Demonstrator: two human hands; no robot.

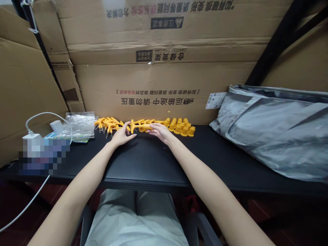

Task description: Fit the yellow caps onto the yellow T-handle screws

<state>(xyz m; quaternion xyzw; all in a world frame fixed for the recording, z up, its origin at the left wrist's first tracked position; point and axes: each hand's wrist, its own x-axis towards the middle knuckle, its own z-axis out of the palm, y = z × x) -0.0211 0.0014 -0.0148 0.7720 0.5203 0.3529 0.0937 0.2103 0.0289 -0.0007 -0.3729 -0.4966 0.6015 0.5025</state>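
A yellow corkscrew (139,126) with a T-shaped handle lies sideways between my hands, just above the table's far part. The fingers of my right hand (161,132) close around its right end. My left hand (121,136) is at the handle end, thumb stretched away from the fingers; its fingertips are beside the handle, and I cannot tell whether they touch it. Left of it lie several yellow T-handles (109,125) with metal spiral screws. More yellow pieces (145,121) lie in a row behind the hands. Several yellow cup-shaped bases (184,130) stand to the right.
The black table (143,164) runs across, backed by a large cardboard sheet (164,75). At left are clear plastic wrap (79,124), a white charger (32,143) with its cable, and a blurred-out item (46,159). A grey bag (274,133) fills the right side.
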